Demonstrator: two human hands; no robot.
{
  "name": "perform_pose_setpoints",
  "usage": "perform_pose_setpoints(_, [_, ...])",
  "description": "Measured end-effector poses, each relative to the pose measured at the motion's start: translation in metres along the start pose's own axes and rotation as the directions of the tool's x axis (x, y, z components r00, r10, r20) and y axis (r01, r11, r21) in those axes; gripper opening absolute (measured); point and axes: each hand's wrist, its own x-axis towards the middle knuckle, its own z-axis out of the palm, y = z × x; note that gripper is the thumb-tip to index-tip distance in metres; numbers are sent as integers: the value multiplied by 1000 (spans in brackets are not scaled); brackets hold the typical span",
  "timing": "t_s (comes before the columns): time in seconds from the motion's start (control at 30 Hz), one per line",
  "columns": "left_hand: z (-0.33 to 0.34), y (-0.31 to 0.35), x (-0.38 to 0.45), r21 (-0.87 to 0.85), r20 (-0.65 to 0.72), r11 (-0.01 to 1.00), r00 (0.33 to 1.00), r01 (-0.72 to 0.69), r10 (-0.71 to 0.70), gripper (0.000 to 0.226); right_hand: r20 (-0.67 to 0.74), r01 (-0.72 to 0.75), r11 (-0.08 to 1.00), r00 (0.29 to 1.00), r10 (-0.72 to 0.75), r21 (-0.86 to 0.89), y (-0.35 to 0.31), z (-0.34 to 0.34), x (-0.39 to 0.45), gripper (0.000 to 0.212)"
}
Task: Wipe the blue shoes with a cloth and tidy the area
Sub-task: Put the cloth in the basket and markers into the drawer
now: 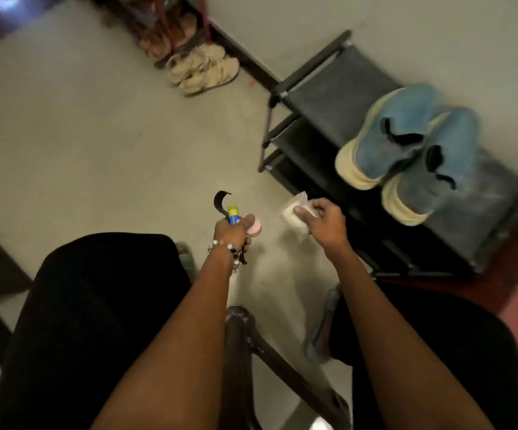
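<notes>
- The blue shoes [412,150] sit side by side on the top shelf of the black rack [322,97], at the right of our view, toes toward us and long axes running away toward the wall.
- Our left hand [231,229] is curled around a small yellow-and-blue tube [233,215], a black strap [220,201] and something pink [254,226]; it is well apart from the shoes.
- Our right hand [322,223] pinches the white cloth [294,212] between thumb and fingers.
- The shoes lie ahead and to the right of that hand, near it, so we judge the right hand is the one to reach them.
</notes>
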Motion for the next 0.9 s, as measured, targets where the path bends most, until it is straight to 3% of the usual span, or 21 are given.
perform_pose_setpoints(0.13, [79, 33, -81, 51, 199, 986, 969, -162, 149, 22, -158, 101, 988, 984, -81, 118, -18, -107, -55, 53])
perform_pose_setpoints(0.27, [163, 46, -165, 39, 367, 950, 889, -310, 275, 23, -375, 250, 891, 922, -99, 380, -18, -217, -121, 7])
perform_pose_setpoints(0.43, [260, 20, -259, -1, 560, 926, 767, -377, 313, 26, -474, 245, 778, 877, 77, 578, 38, -319, -205, 11])
perform_pose_setpoints(0.57, [311, -43, -300, 142, 663, 945, 738, -293, 129, 28, -468, 140, 715, 837, 285, 685, 100, -352, -257, 19])
perform_pose_setpoints(0.7, [324, -130, -306, 399, 660, 902, 734, -165, -158, 20, -281, -75, 576, 817, 504, 814, 164, -361, -301, 23])
perform_pose_setpoints(0.77, [314, -167, -298, 599, 633, 785, 693, -156, -346, 28, -202, -190, 523, 773, 602, 831, 194, -356, -312, 23])
perform_pose_setpoints(0.83, [306, -188, -291, 795, 562, 551, 653, -255, -508, 42, -159, -288, 480, 701, 695, 828, 222, -348, -312, 17])
perform_pose_setpoints(0.9, [303, -193, -286, 879, 476, 355, 642, -319, -601, 39, -178, -371, 468, 599, 781, 802, 245, -336, -302, 12])
